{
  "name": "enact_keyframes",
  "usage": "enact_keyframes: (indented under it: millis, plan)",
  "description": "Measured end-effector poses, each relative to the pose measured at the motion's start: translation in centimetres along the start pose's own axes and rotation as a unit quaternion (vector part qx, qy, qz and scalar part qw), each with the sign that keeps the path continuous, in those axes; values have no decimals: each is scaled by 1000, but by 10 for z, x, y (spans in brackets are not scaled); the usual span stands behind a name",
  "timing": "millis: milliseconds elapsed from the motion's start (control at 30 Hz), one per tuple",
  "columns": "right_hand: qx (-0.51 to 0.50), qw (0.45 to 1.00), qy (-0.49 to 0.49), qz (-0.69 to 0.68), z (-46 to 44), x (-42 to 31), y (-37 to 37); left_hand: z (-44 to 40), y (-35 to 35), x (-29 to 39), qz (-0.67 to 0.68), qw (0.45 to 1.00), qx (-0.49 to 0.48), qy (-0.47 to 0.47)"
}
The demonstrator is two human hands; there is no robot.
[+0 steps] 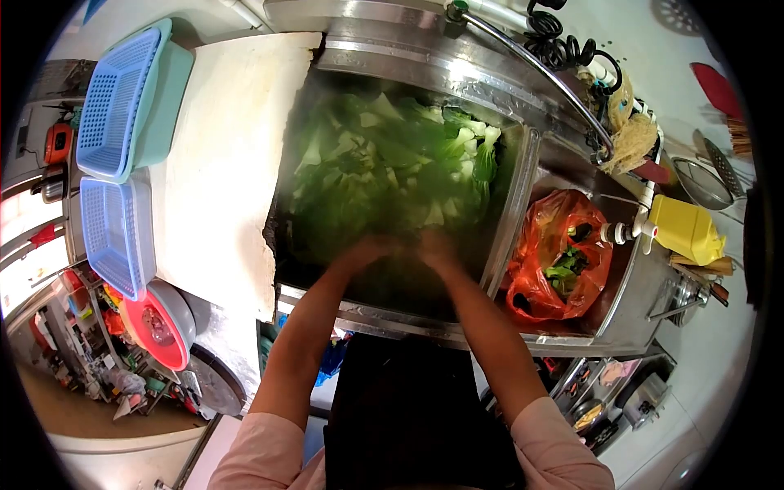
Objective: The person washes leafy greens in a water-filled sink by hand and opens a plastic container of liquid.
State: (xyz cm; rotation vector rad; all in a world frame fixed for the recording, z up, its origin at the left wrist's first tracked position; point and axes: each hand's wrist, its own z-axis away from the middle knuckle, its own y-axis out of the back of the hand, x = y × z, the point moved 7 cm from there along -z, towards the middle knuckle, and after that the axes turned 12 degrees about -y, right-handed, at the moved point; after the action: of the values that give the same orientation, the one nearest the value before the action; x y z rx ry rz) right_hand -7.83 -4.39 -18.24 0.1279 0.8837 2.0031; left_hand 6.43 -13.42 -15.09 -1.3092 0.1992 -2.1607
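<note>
Where both hands point(375, 247) point(434, 242) dip, open water point(402, 286) separates greens point(367, 159) from the rim point(376, 318).

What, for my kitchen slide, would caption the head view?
Left hand and right hand in a basin of leafy greens; red bag in the next.

Your left arm point(296, 351) and right arm point(492, 347) reach forward and slant in toward each other, bare below pale pink sleeves point(260, 445) that cover only their upper part. Your left hand point(377, 245) turns inward at the left wrist point(349, 260), while your right hand point(435, 242) carries on more nearly in line with its arm, so that the two come close side by side. Both hands look hazy and blurred, so you cannot tell whether they touch or whether they are curled or spread.
</note>
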Motion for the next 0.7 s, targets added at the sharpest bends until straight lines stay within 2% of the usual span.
enact_keyframes:
  millis: [133,233,333,367,467,567,633,667,700]
  plan:
    - [109,992,-21,-63,58,-27,69,-2,4,-2,-44,998,34,5]
    - [-16,988,-70,-136,84,-54,95,-2,2,0,-64,997,41,-4]
    - [8,991,-1,-133,59,-44,57,-10,6,-17,-17,998,50,-33]
    - [11,986,14,-165,45,-32,37,-9,7,-14,-43,998,44,-34]
    - [-138,974,-3,-177,36,-29,25,-5,-4,-1,-128,990,8,-57]
    - [-175,970,33,-168,30,-25,18,-4,-21,26,-255,957,-34,-132]
    - [-175,943,98,-267,29,-25,12,-4,-27,36,-359,916,-33,-176]
    - [-174,924,129,-315,28,-23,11,-5,-26,33,-360,920,-38,-149]
    - [-176,931,138,-288,25,-20,6,-7,-25,27,-360,924,-44,-122]
